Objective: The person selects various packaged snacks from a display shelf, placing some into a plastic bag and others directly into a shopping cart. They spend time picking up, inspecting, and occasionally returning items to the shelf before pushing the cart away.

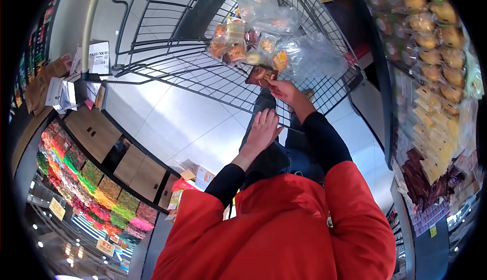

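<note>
My right hand [285, 91] pinches the edge of a dark brown snack packet [262, 76] over the basket of a wire shopping cart [213, 84]. My left hand [263, 129] lies at the near rim of the cart, its fingers stretched forward and nothing visible in them. Just beyond the packet are several small wrapped baked goods [236, 53] and an orange-and-yellow packet [279, 61]. Clear plastic bags [315, 56] fill the right side of the basket, and another clear bag [257, 3] sits farther back. What those bags hold is hard to make out.
To the right stands a shelf with packaged round buns [430, 57], yellow packets [435, 128] and dark brown packets [421, 178]. Bins of colourful wrapped sweets [96, 188] line the left, above wooden cabinets [90, 128]. Boxes [61, 95] stand left of the cart. Pale floor tiles [152, 112] show beneath.
</note>
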The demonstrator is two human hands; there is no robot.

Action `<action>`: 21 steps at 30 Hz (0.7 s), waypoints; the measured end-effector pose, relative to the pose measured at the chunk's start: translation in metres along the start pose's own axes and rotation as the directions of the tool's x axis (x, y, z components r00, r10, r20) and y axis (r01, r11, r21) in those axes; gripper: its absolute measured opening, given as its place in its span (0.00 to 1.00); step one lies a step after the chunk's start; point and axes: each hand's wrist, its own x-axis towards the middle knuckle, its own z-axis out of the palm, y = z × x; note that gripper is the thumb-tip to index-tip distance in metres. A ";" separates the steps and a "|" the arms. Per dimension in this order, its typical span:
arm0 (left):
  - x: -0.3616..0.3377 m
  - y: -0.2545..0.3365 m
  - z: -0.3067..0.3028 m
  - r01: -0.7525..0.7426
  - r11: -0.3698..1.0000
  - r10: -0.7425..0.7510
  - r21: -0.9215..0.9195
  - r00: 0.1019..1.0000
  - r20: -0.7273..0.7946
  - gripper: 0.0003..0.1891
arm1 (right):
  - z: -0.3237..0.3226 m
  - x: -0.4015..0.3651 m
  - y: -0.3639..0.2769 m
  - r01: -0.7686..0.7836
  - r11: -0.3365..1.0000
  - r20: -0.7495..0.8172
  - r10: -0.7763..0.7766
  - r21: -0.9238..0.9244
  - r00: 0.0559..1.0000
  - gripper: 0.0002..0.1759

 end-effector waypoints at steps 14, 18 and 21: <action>0.000 0.076 -0.085 0.211 0.419 -0.339 -0.883 0.939 0.064 0.18 | -0.103 -0.316 -0.003 0.637 0.770 0.352 -0.606 0.036 0.713 0.18; 0.012 0.167 -0.123 0.038 0.348 -0.166 -0.937 0.986 -0.021 0.21 | -0.147 -0.371 0.030 0.765 0.637 0.365 -0.737 0.094 0.569 0.10; 0.013 0.236 -0.128 0.131 0.354 -0.149 -0.926 0.985 0.082 0.23 | -0.177 -0.412 0.060 0.800 0.598 0.396 -0.744 0.037 0.538 0.09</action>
